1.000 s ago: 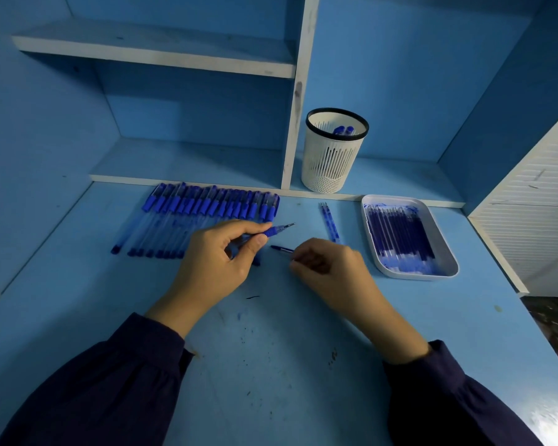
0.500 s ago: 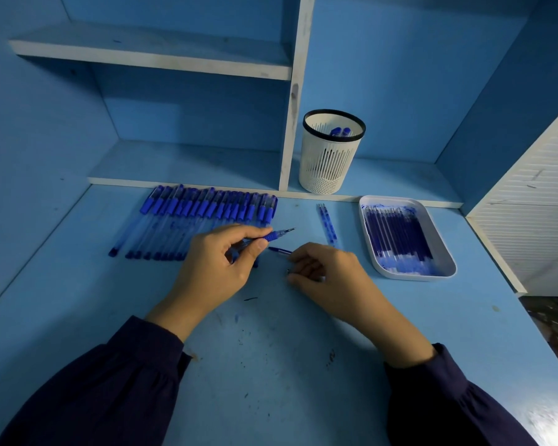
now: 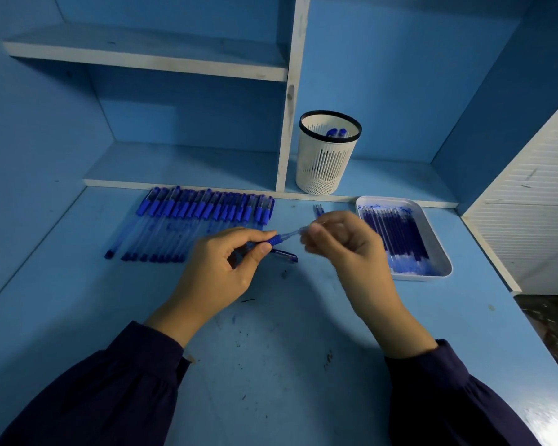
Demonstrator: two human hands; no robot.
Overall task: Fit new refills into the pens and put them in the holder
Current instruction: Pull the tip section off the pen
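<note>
Gripping the pen (image 3: 276, 239) in my left hand (image 3: 219, 272), I've raised my right hand (image 3: 342, 243) off the desk (image 3: 271, 349) to pinch its tip, apparently reassembling.

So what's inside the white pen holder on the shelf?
Two blue pen ends show just below the black rim of the holder, at its far side. Their barrels are hidden by the wall, and the bottom cannot be seen.
</note>
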